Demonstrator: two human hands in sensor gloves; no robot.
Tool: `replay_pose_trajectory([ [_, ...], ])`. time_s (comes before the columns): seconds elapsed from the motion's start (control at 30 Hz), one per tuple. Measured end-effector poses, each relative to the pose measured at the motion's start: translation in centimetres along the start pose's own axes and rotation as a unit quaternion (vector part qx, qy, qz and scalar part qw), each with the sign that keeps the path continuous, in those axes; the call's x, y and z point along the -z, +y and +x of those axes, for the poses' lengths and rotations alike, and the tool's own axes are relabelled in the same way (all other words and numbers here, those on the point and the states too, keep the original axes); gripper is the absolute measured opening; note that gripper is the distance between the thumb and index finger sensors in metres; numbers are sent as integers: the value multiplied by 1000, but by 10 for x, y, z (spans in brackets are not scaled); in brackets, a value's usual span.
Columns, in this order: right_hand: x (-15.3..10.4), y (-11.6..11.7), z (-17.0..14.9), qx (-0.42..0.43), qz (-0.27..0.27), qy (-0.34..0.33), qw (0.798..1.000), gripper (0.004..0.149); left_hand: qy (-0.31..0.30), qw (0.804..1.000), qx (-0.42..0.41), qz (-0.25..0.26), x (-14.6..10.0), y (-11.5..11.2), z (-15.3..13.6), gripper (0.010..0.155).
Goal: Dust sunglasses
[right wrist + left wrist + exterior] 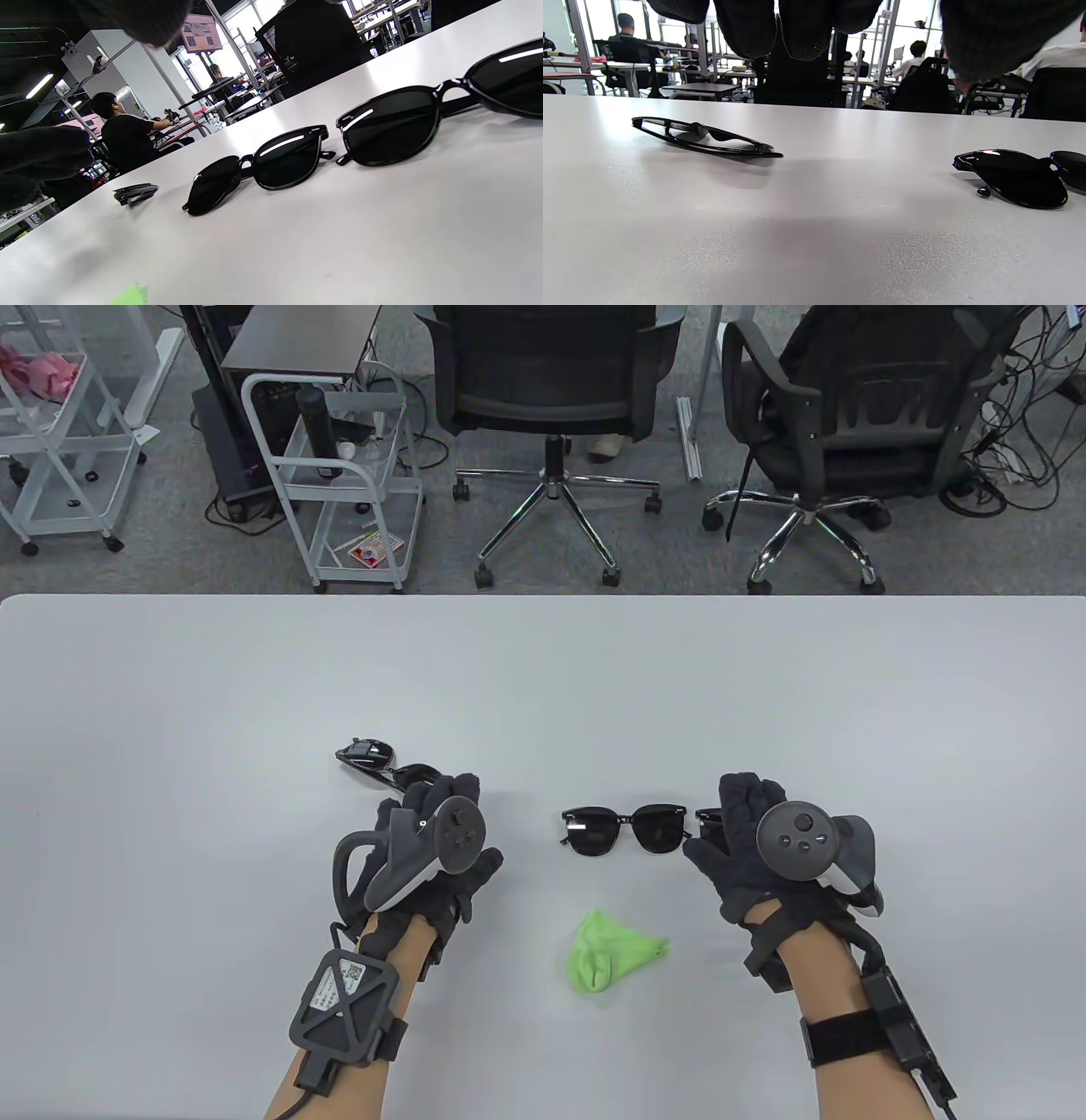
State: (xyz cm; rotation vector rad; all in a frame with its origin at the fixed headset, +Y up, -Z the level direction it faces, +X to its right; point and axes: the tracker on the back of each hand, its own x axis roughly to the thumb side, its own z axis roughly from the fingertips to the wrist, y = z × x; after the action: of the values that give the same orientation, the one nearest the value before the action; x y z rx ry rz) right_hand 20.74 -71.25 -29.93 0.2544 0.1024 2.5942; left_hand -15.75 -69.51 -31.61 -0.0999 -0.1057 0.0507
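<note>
Neither hand holds anything. The left hand [437, 848] hovers above the table [170, 712], fingers hanging loose and spread in the left wrist view, their tips clear of the surface. The right hand [768, 848] sits palm down with its fingers reaching toward 12 o'clock; they cover part of a pair of sunglasses, but I cannot tell whether they touch it.

Three pairs lie on the table. The middle pair [624, 830] rests between the hands, lenses up, at about 3 o'clock from the left hand. The right pair [441, 114] lies just beside it, mostly hidden under the right hand from above, its dark lenses plain in the right wrist view. The folded pair [377, 759] lies at about 11 o'clock from the left hand, partly tucked behind the fingers.

A crumpled green cloth [612, 952] lies at 6 o'clock from the middle pair, apart from both hands.
</note>
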Motion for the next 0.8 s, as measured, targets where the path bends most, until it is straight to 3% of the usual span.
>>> replay_pose_trajectory([
  [0.23, 2, 2, 2, -14, 18, -9, 1000, 86, 45, 996, -73, 34, 6, 31, -29, 85],
  [0.33, 3, 2, 3, -16, 18, -13, 1000, 85, 86, 996, -36, 14, 15, 35, -49, 74],
  [0.57, 3, 2, 3, -14, 19, -19, 1000, 85, 121, 990, 64, -21, 50, 14, -76, 62],
  [0.8, 4, 1, 4, -8, 18, -24, 1000, 84, 103, 987, 117, -28, 80, -7, -72, 61],
])
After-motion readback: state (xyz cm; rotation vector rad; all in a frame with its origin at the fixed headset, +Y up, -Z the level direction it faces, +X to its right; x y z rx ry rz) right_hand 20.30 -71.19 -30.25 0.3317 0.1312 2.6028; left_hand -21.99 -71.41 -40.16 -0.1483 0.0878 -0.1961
